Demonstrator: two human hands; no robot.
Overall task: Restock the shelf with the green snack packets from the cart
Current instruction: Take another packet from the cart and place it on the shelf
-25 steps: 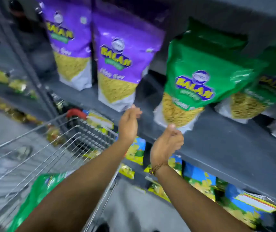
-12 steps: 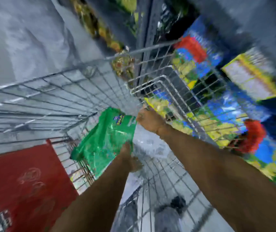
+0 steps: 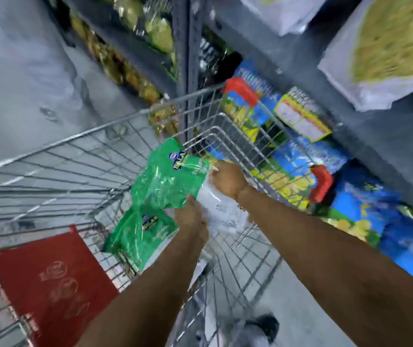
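I look down into a wire shopping cart [image 3: 80, 136]. A green snack packet [image 3: 168, 179] is lifted inside it, held at its pale lower end by both hands. My left hand [image 3: 191, 217] grips the packet's bottom edge from below. My right hand [image 3: 228, 180] pinches its upper right corner. A second green packet [image 3: 138, 236] lies beneath it in the cart, partly covered by my left forearm. The dark shelf [image 3: 380, 136] runs along the right, with the bottoms of snack packets [image 3: 390, 46] showing at the top right.
A red flap [image 3: 50, 279] covers the cart's child seat at lower left. Blue and yellow packets [image 3: 308, 171] fill the lower shelf behind the cart's far side. A dark shelf upright [image 3: 188, 58] rises beyond the cart. Grey floor lies to the left.
A second ago both hands were up at the shelf by a standing green packet. The view swung down to the cart, and both hands now hold a green packet raised above another one.
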